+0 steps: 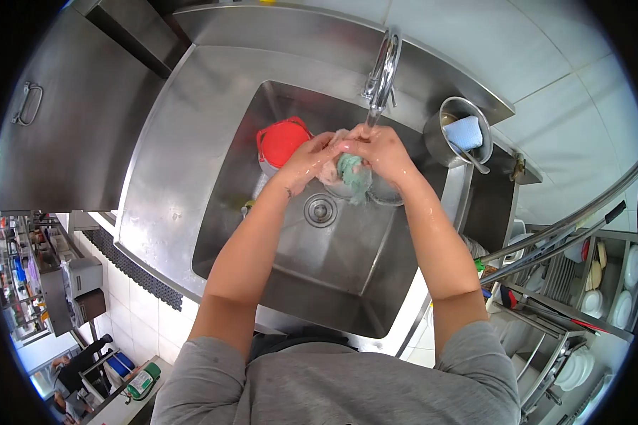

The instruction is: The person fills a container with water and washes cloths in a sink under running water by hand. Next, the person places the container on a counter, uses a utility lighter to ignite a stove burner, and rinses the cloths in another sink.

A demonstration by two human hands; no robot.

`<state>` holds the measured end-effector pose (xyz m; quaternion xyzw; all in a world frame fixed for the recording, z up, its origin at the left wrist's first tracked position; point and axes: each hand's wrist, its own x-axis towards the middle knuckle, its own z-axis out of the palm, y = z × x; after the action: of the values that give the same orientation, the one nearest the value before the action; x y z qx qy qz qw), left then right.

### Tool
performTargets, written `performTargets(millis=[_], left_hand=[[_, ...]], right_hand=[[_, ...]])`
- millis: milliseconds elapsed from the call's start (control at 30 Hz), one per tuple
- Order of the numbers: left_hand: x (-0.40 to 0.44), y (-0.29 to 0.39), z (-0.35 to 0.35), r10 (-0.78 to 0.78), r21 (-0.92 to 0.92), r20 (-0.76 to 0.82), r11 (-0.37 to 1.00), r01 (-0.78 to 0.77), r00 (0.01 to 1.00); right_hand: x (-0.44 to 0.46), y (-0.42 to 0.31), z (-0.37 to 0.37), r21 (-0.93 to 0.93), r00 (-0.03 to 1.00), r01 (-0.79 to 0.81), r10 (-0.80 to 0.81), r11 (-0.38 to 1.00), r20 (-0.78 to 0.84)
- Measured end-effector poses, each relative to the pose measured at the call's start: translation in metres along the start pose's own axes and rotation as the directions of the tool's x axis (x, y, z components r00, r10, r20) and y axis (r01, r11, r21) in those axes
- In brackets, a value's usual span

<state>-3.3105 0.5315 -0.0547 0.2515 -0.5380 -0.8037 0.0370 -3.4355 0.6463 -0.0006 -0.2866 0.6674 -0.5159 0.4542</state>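
Under the tap (384, 67), both my hands close around a wet, pale green scrubber (353, 172) that looks soft and mesh-like. My left hand (310, 161) grips it from the left, and my right hand (384, 151) from the right, fingers meeting near the spout. Water runs over them. Part of the scrubber is hidden by my fingers. Beside my left hand in the sink sits a container with a red lid or rim (285, 142). Below the hands, a round, clear or shiny bowl (388, 193) shows in part.
The steel sink (298, 287) has a round drain (320, 211) beneath my hands. On the right ledge stands a steel pot (439, 145) with a blue-white sponge (463, 133) and a spoon handle (478, 167). Racks with white plates (575, 368) stand at the lower right.
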Motion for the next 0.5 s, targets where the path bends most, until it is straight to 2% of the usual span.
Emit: performTargets(millis=[33,100,133,233,267,300,333,400,433,500], left_hand=[[0.003,0.001,-0.004,0.006,0.124,0.048,0.992,-0.012,0.999],[0.005,0.006,-0.008,-0.027,0.185,0.085,0.983,0.011,0.996],[0.005,0.007,-0.009,-0.046,0.215,0.101,0.976,0.024,0.994],[0.014,-0.007,-0.020,0.001,0.542,-0.015,0.840,0.008,1.000],[0.019,-0.013,-0.019,0.279,0.759,-0.055,0.635,-0.141,0.959],[0.021,-0.019,-0.010,0.535,0.914,-0.015,0.351,-0.205,0.845],[0.022,-0.021,-0.001,0.729,0.984,0.101,0.029,-0.177,0.678],[0.025,-0.017,0.015,0.543,0.867,0.017,0.410,-0.282,0.840],[0.024,-0.012,0.019,0.428,0.756,0.008,0.589,-0.285,0.904],[0.021,0.001,0.017,0.297,0.628,-0.058,0.753,-0.196,0.953]], right_hand=[[0.000,0.001,-0.003,0.033,1.000,0.020,-0.021,0.999,0.022],[-0.001,0.006,-0.008,0.105,0.996,0.054,-0.061,0.993,0.064],[-0.004,0.006,-0.010,0.058,0.995,0.081,-0.085,0.995,0.053],[-0.006,0.001,-0.013,-0.069,0.992,0.128,-0.127,0.989,0.013],[-0.002,0.003,-0.013,-0.104,0.993,0.117,-0.119,0.988,-0.010],[0.001,0.006,-0.013,-0.138,0.994,0.102,-0.108,0.985,-0.031],[0.003,0.012,-0.010,-0.120,0.992,0.116,-0.121,0.986,-0.029],[0.010,0.020,-0.005,-0.081,0.988,0.152,-0.154,0.985,-0.026],[0.011,0.019,-0.006,0.010,0.987,0.145,-0.144,0.989,-0.073],[0.010,0.019,-0.016,0.188,0.982,0.132,-0.102,0.973,-0.161]])
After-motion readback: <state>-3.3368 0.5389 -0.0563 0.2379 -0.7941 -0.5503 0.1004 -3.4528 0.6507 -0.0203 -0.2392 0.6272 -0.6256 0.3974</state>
